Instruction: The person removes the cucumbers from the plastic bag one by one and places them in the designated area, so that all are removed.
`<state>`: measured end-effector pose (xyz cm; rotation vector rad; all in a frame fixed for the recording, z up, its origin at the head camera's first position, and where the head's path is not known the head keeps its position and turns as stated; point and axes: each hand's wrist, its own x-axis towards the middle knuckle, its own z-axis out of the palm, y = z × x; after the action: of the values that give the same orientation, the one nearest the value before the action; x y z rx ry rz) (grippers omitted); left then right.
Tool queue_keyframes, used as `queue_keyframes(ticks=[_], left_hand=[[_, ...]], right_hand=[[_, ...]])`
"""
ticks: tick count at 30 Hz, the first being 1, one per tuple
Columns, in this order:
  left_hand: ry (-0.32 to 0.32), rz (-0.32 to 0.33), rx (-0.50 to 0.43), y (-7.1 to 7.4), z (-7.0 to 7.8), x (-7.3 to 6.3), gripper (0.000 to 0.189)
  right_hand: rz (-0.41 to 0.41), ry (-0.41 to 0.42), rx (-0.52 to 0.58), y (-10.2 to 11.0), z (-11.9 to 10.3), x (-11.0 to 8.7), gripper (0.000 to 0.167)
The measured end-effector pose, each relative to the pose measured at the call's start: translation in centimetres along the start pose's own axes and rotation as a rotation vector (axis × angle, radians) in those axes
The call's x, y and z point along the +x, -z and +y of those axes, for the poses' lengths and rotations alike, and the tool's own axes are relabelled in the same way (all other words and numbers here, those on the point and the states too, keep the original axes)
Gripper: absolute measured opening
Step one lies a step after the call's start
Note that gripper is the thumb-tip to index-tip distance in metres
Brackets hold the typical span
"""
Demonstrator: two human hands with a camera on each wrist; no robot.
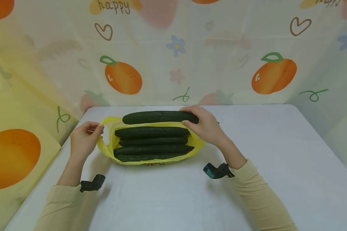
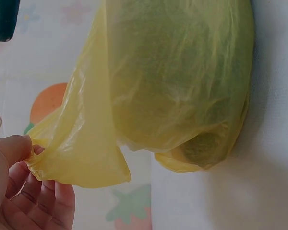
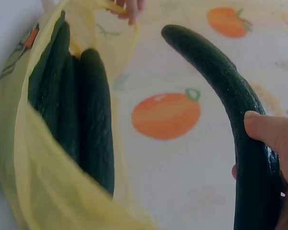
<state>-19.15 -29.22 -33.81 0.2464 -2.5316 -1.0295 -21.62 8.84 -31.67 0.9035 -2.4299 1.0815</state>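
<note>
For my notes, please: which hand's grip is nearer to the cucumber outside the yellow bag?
Right. The right grip holds that cucumber toward one end; the left grip pinches the bag handle, past the cucumber's opposite end.

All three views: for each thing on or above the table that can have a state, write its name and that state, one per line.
Yellow bag: mouth open, loaded
Bagged cucumbers: lying side by side inside the bag
Left hand: pinching the bag's handle
Right hand: gripping the loose cucumber
Loose cucumber: held outside the bag
Wrist cameras: worn, one on each wrist
</note>
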Motion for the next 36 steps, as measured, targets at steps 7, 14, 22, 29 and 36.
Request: queue_keyframes(ticks=[7, 14, 22, 29, 36], left_hand=[[-0.005, 0.009, 0.005, 0.0, -0.1, 0.0, 0.031], [0.000, 0.003, 0.018, 0.0, -0.3, -0.1, 0.031], [-0.008, 0.010, -0.004, -0.1, -0.5, -0.1, 0.029], [-0.014, 0.020, 0.000, -0.1, -0.8, -0.1, 0.028], [0.000, 0.010, -0.003, 0.2, -0.9, -0.1, 0.029]], right_hand=[[-0.010, -0.063, 0.017, 0.5, 2.4, -0.6, 0.036], [-0.015, -0.092, 0.014, 1.4, 4.2, -1.4, 0.036], [0.024, -0.083, -0.021, 2.4, 6.2, -2.4, 0.036], [0.013, -0.128, -0.053, 3.6, 7.9, -3.2, 0.035], [-0.015, -0.148, -0.105, 5.1, 9.2, -3.8, 0.034]])
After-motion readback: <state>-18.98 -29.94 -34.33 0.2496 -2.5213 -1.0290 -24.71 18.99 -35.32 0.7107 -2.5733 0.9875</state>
